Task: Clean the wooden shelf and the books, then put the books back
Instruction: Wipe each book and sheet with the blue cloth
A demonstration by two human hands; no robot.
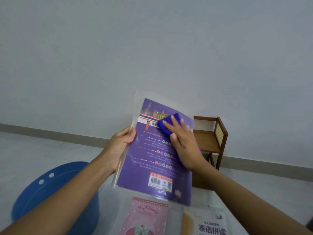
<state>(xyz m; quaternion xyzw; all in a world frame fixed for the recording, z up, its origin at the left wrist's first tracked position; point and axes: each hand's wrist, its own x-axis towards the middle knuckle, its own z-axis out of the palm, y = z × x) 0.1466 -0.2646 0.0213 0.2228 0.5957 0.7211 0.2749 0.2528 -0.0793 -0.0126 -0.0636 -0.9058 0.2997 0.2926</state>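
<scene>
A purple book (149,167) in a clear plastic cover was held up at the centre of the frame, tilted, its back cover with a barcode facing the camera. The left hand (119,146) gripped the book's left edge, thumb on the front and fingers curled behind. The right hand (183,146) lay flat on the cover, fingers straight and slightly spread, pressing a blue cloth (166,123) against the upper part. Behind the book, right of centre, stood a small wooden shelf (210,141). At the bottom edge lay a pink book (147,216) and, to its right, a white book (210,223). A blue tub (42,192) sat at lower left.
</scene>
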